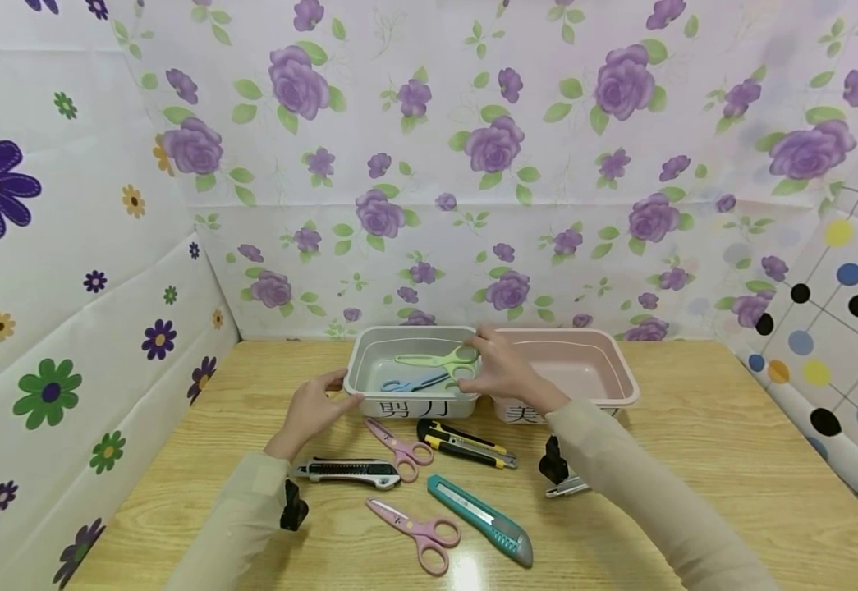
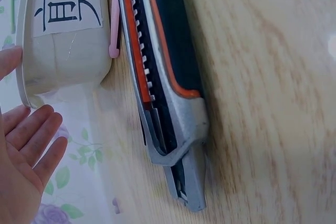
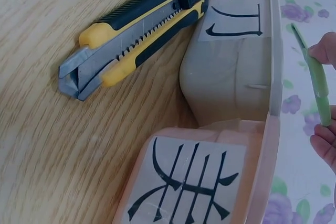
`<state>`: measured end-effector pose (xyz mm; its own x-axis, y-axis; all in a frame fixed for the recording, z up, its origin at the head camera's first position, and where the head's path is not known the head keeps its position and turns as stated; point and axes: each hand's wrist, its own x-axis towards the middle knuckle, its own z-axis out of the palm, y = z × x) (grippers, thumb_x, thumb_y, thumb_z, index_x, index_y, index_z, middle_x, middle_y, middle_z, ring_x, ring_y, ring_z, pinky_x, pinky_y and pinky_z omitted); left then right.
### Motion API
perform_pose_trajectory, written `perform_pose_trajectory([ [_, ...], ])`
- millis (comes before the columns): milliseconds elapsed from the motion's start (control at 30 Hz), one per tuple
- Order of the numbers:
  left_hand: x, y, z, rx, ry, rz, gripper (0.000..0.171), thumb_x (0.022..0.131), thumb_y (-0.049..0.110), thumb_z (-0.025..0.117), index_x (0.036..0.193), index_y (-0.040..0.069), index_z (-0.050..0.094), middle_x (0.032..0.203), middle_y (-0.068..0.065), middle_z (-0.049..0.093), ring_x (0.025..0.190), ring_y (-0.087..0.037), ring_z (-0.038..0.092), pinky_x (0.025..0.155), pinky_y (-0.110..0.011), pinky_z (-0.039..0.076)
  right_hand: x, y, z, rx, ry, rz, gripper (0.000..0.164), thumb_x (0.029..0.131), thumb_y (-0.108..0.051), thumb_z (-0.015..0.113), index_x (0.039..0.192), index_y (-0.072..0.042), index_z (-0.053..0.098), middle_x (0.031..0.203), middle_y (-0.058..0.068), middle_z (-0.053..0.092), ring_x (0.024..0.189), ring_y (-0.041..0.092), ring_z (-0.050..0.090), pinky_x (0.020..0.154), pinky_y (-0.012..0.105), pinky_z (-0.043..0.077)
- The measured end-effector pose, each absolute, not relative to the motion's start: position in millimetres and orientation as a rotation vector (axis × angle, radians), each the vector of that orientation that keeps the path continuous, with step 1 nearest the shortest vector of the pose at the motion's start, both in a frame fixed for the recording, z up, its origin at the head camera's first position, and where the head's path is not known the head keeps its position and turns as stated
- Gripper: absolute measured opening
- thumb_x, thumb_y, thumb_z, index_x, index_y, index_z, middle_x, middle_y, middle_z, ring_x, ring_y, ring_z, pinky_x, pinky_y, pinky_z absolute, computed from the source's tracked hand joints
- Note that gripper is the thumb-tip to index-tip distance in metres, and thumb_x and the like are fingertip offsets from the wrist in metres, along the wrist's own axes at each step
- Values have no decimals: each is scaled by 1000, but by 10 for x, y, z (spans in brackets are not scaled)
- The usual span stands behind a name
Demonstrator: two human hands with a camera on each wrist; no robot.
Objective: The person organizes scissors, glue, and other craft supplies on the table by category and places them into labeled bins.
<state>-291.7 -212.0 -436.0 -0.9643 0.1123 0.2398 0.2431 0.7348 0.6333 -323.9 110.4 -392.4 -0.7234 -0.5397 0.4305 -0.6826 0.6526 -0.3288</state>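
My right hand (image 1: 502, 368) holds green scissors (image 1: 429, 360) by the handle loops over the grey bin (image 1: 355, 384). In the right wrist view the scissors (image 3: 316, 74) show edge-on between thumb and fingers. Blue scissors (image 1: 414, 382) lie inside that bin. At its left end is my left hand (image 1: 314, 413), thumb against the rim; the left wrist view shows its fingers (image 2: 32, 135) fairly straight and spread. Nearest below that hand lies a black-and-silver utility knife (image 1: 347, 471), its orange trim visible in the left wrist view.
A pink bin (image 1: 624, 382) stands right of the grey one. In front lie pink scissors (image 1: 399, 447), a second pink pair (image 1: 421, 533), a yellow-black utility knife (image 1: 465, 443) and a teal one (image 1: 482, 519). Another knife (image 1: 567, 487) is partly hidden beneath my right forearm.
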Motion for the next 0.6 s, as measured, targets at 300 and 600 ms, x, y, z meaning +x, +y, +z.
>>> perform_pose_trajectory([
  [300,-2919,-2123,-4362,-287,-2745,-1051,66,77,39,70,127,0,51,111,-15,63,103,-31,58,82,-48,47,-3265,1015,-3958,986,-2601,654,60,67,-30,76,112,6,58,95,10,44,73,16,40,62,28,38],
  [600,-2902,-2108,-4343,-278,-2757,-1032,65,78,38,69,127,0,50,113,-16,62,104,-32,57,83,-49,46,-3268,912,-3989,1005,-2652,561,65,71,-32,74,118,8,54,101,14,49,84,21,48,71,33,45],
])
